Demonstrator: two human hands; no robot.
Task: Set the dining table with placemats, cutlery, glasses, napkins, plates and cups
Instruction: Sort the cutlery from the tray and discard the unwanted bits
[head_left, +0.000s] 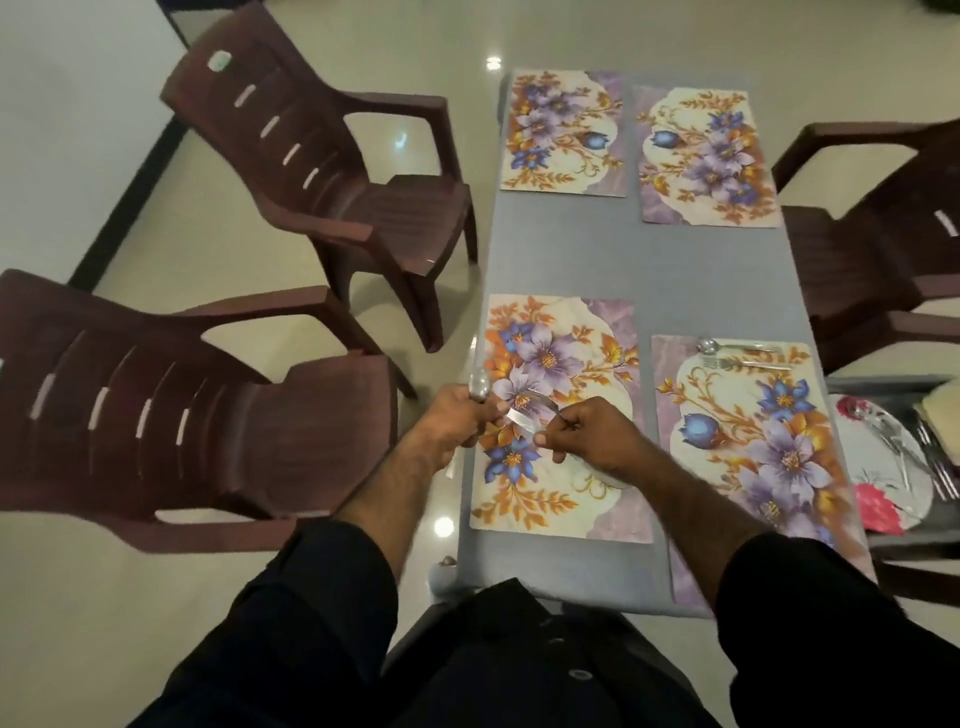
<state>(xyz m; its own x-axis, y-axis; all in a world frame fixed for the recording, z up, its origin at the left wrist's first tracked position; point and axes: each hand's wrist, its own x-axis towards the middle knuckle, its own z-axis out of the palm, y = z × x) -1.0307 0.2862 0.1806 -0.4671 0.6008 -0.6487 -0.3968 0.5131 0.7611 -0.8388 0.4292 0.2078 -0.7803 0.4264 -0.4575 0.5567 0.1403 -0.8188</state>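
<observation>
1. Left hand (462, 415) is closed around a spoon (478, 387). The bowl sticks out above the fist, pointing away from the person. The handle is hidden in the grip, maybe showing below the wrist.
2. Right hand (582, 441) is pinched on a fork (537, 402). The fork's head points left and slightly away, toward the left hand. A flat shiny strip runs between the two hands; can't tell if it's a knife or one of the handles.
3. Both hands hover over the near-left placemat (558, 415), above its left half, near the table (701, 275) edge.
4. Key relation: the mat is directly under both hands, so the coming move is down, not across. The spoon already runs near-to-far along the mat's left edge; the fork lies across it and needs a turn to match.
5. Reference: the near-right placemat (748, 441) already has a second spoon (727, 345) and second fork (748, 364) laid parallel along its far edge.
6. Judgement: the left hand is nearer the left border, so it probably sets down first. The right hand sits nearer the mat's centre.
7. Far two mats are bare. More cutlery and a plate (878, 462) sit on the tray at the right edge.
</observation>
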